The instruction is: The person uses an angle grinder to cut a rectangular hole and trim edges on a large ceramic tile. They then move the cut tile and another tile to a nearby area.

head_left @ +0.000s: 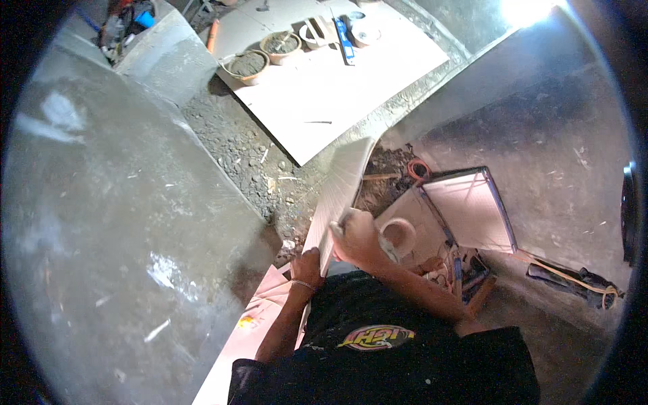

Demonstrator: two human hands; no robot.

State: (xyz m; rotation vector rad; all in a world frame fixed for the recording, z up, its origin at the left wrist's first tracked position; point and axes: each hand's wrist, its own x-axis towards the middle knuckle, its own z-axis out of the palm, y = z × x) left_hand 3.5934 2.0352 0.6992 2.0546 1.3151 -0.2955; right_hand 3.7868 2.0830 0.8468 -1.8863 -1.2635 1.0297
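A long, narrow pale strip [341, 175], which looks like a cut tile or board, stands tilted in front of my body, its far end pointing away from me. My left hand [307, 268] is closed round its near left edge. Higher up, my right hand [356, 236] presses against the strip's right side with fingers curled. Whatever those fingers hold, if anything, is hidden. Beneath my left forearm lies a pale pinkish board [250, 317] with a small yellow mark on it.
Ahead, a large white slab [304, 115] bears pots of grey mix [248, 65], a blue level [343, 42] and a white roll [365, 34]. Rubble [250, 162] covers the ground before it. At right are a round tub [398, 236], a dark-framed panel [471, 209] and a black bag [574, 283].
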